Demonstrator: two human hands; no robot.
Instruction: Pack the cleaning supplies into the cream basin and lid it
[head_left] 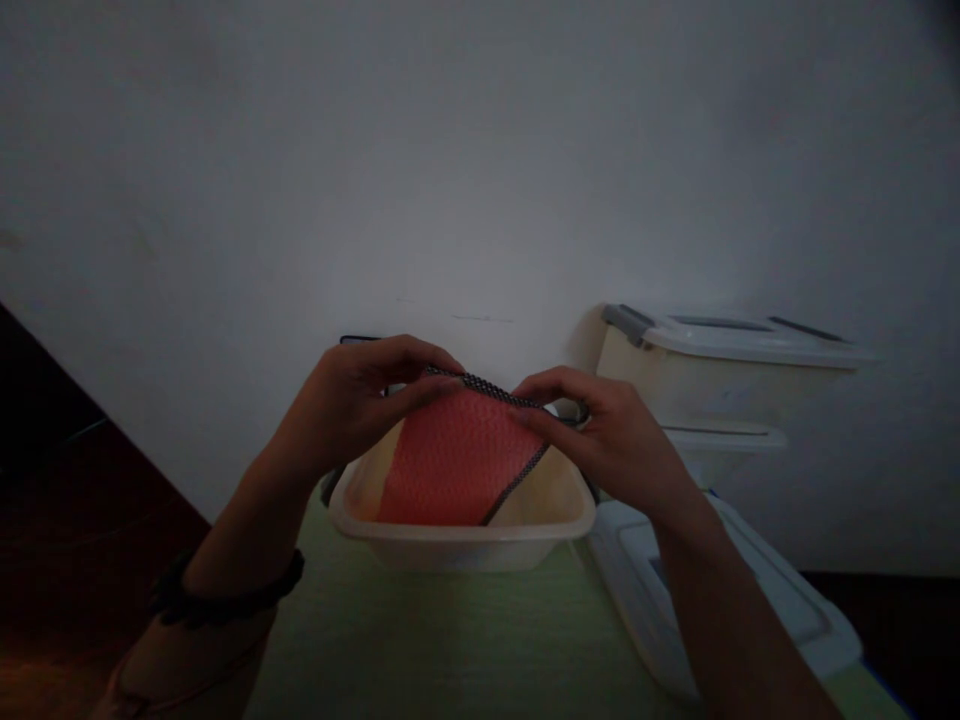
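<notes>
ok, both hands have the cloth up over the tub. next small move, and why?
Probably lower the red cloth slightly, hands together: the left hand and right hand both pinch its dark patterned edge above the tub, and its lower part already hangs inside the rim.

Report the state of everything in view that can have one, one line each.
Red cloth: held up by its dark edge, hanging behind the tub's front rim.
Left hand: pinching the cloth.
Right hand: pinching the cloth.
Tub: upright, uncovered.
Storage box: covered; latches too dim to judge.
Flat lid: lying on the table, partly hidden.
Black bracelet: worn.
</notes>
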